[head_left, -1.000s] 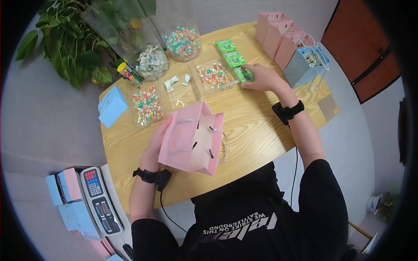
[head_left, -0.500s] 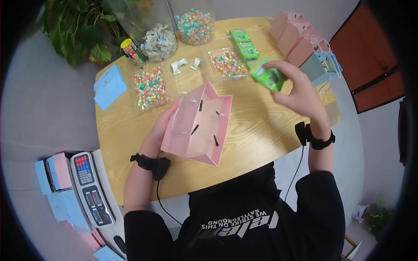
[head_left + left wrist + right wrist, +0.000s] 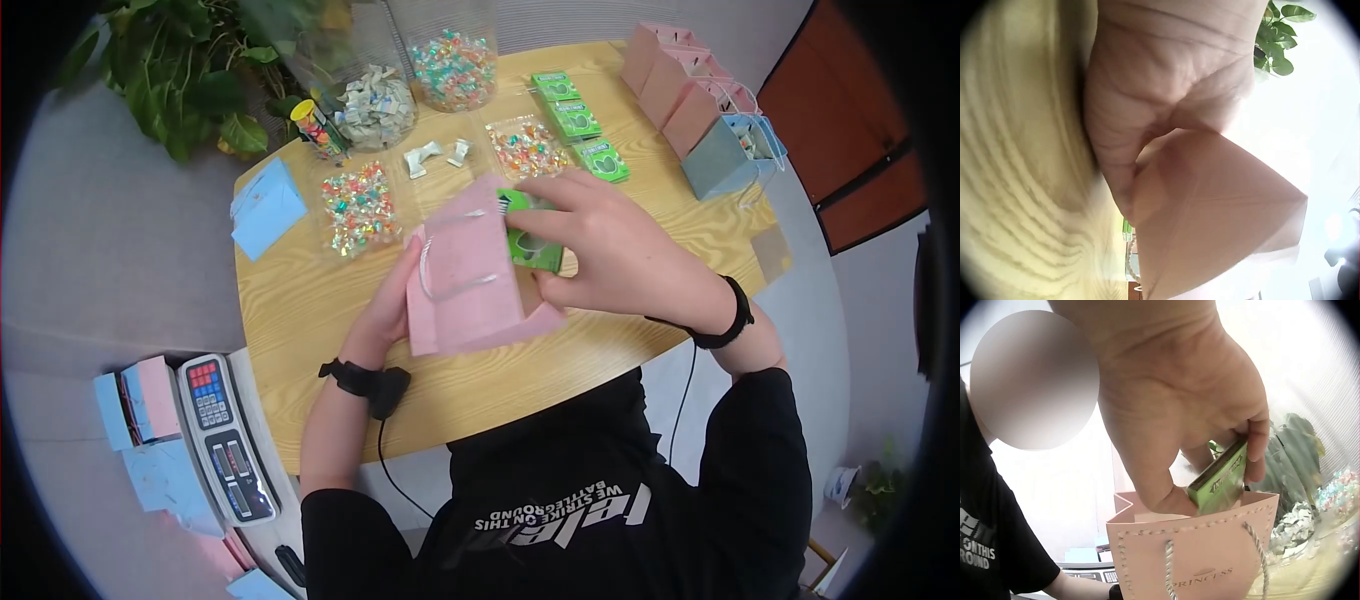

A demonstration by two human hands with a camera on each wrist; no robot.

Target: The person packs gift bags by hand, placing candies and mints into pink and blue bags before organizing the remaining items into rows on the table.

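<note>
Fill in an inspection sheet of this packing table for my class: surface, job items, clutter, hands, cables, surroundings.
Surface: wood-grain table, no spill seen.
Job's things: pink gift bag, tilted; green box at its mouth; three more green boxes in a row; wrapped candies.
Clutter: yellow-capped tube beside a clear jar.
Hands: left hand holds the bag; right hand pinches the box.
Cables: black cable from the left wrist, another from the right.
Surroundings: leafy plant, scale, red-brown cabinet.
</note>
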